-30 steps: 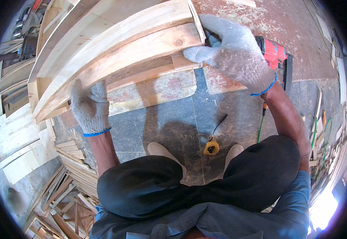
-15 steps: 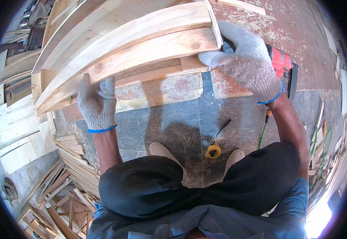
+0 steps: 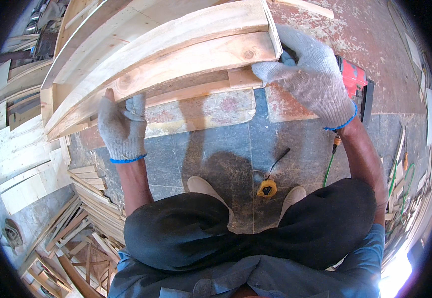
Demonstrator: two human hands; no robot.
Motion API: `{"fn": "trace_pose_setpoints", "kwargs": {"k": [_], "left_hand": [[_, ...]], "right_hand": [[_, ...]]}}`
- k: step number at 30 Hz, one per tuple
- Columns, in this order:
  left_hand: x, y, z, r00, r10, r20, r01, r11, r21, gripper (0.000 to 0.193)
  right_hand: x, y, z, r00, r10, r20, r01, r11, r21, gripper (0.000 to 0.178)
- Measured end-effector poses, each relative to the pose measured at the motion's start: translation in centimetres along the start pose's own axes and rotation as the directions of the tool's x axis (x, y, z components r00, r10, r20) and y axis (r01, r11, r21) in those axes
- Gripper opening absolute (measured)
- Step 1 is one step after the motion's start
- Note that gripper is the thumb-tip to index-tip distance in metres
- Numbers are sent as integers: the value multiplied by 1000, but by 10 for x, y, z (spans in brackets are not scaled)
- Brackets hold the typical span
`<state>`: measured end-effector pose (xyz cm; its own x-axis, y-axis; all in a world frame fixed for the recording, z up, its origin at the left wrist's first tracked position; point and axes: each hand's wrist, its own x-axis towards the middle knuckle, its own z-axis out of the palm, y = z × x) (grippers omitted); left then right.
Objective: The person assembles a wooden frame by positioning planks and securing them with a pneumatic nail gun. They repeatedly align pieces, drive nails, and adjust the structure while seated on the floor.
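Note:
A large pale wooden frame (image 3: 196, 52) with a plank along its near side slants across the top of the view. My left hand (image 3: 120, 128), in a knitted glove with a blue cuff, grips its lower edge near the left end. Its thumb lies on the outer face, and the other fingers are partly hidden. At the right-hand corner my right hand (image 3: 315, 82), gloved alike, holds the frame, with its thumb under the near plank and its fingers behind the end board. Beside my right wrist a red and black power tool (image 3: 352, 78) is partly covered.
A yellow tape measure (image 3: 266, 188) lies on the dark tiled floor between my feet. Stacked wood strips (image 3: 97, 211) and scrap pieces (image 3: 84, 258) are on the left. A green hose (image 3: 328, 171) runs near my right knee. More offcuts (image 3: 399, 184) lie far right.
The frame's right end and my right hand have shifted slightly to the right. Both hands keep their hold.

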<state>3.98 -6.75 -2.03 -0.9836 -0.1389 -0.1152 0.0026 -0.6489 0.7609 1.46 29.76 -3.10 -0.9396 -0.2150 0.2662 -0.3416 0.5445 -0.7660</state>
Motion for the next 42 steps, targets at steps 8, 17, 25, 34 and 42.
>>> {"fn": "trace_pose_setpoints", "kwargs": {"k": [8,17,25,34,42], "left_hand": [[1,2,-1,999,-13,-41,11,1000,-27,32],[4,3,-9,999,-13,49,14,1000,-13,33],[6,3,-5,999,10,32,-11,999,39,33],[2,-3,3,979,130,-157,-88,965,247,30],[4,-3,-8,982,187,-37,-153,887,435,29]], "right_hand": [[0,3,3,1000,8,-16,-7,999,40,67],[2,-8,-1,997,59,50,-51,986,-156,65],[3,-1,3,998,56,-11,-55,998,33,71],[-1,6,6,997,-53,-52,50,997,-62,74],[-1,2,5,999,6,-48,-8,999,-39,71]]}}
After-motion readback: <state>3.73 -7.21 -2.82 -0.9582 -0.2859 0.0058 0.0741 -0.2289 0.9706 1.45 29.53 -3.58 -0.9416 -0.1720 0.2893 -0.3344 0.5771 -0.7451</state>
